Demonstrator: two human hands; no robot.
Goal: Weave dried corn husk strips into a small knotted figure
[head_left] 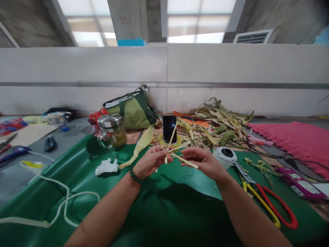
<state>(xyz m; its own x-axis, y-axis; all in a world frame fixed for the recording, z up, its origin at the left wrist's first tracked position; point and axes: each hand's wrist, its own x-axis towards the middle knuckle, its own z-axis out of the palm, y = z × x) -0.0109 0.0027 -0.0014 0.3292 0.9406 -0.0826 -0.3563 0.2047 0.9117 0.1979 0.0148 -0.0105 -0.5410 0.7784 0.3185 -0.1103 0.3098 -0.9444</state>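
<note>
My left hand (155, 157), with a green bead bracelet at the wrist, pinches several narrow pale corn husk strips (172, 135) where they cross. The strips fan out upward, downward and to the right. My right hand (202, 160) is close beside them, thumb and fingers apart around one strip (189, 162) that slants down to the right. Whether its fingers touch that strip I cannot tell. Below both hands lies a green mat (159, 212). Left of my left hand rests a whole pale corn husk (142, 145).
Behind my hands stands a phone (169, 127). A glass jar (114, 132), a crumpled white tissue (106, 167) and a white cord (68, 192) are on the left. To the right are a white roll (225, 156), large scissors (259, 192) and a husk pile (218, 118).
</note>
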